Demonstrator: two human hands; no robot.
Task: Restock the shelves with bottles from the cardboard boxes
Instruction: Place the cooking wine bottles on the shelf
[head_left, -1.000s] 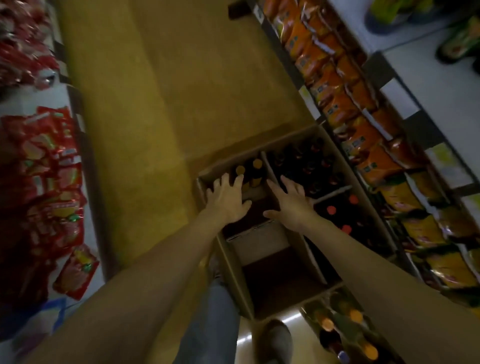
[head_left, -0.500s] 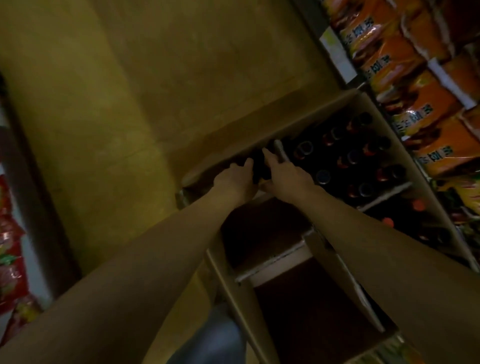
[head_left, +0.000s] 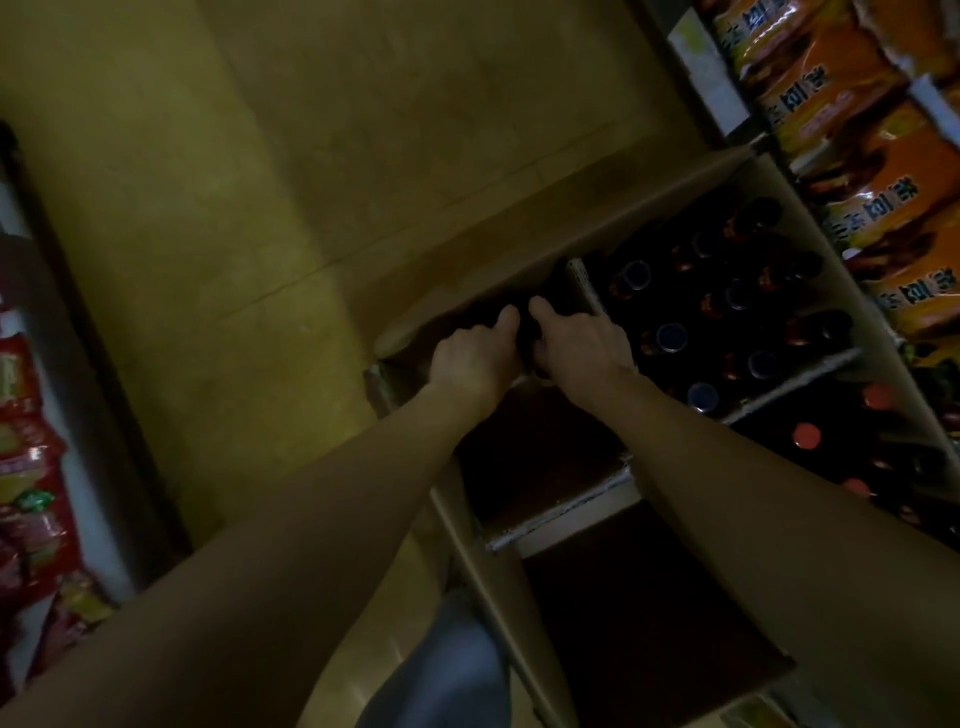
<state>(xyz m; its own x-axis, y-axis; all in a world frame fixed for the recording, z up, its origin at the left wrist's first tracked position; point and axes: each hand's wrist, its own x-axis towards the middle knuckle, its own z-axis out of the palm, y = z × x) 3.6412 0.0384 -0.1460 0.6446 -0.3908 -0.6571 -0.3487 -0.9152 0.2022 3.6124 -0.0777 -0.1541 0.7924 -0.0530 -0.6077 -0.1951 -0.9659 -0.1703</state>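
Both hands reach into the cardboard box: the left hand and right hand curl around dark bottles by its far wall.

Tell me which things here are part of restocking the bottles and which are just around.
Part of the job:
left hand
right hand
dark bottles both hands reach onto
cardboard box
dark-capped bottles
red-capped bottles

Just around:
orange snack bags
red packets
floor
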